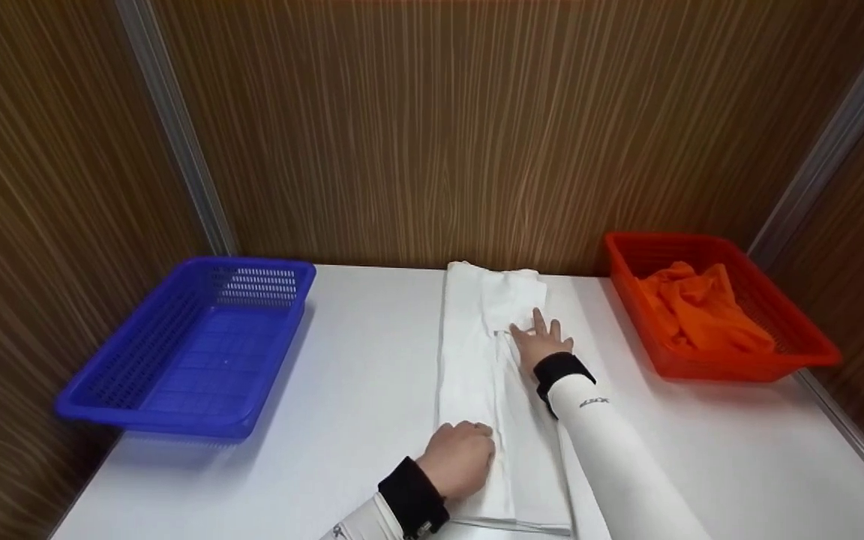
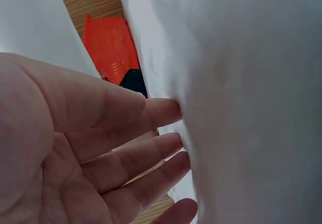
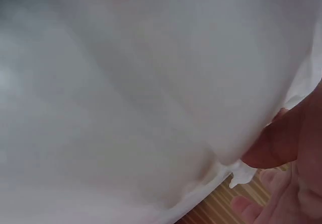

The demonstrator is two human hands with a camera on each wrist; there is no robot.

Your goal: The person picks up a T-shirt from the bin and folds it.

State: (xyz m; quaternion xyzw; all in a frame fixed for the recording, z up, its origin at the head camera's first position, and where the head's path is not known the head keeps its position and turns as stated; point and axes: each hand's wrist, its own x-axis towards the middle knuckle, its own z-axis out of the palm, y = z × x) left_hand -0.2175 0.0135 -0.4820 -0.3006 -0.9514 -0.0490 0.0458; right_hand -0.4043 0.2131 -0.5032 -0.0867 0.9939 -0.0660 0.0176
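Note:
A white garment lies folded into a long strip on the table, with a smaller folded flap at its far end. My left hand rests on the near part of the strip; in the left wrist view its fingers are slightly bent, fingertips touching the white cloth. Farther up, my right hand lies with fingers spread at the lower edge of the flap. The right wrist view shows its thumb against the white cloth, which fills most of that view.
On the left stands a blue plastic basket with nothing inside. A red basket at the right holds crumpled orange cloth. Wood-grain panels enclose the white table at the back and sides.

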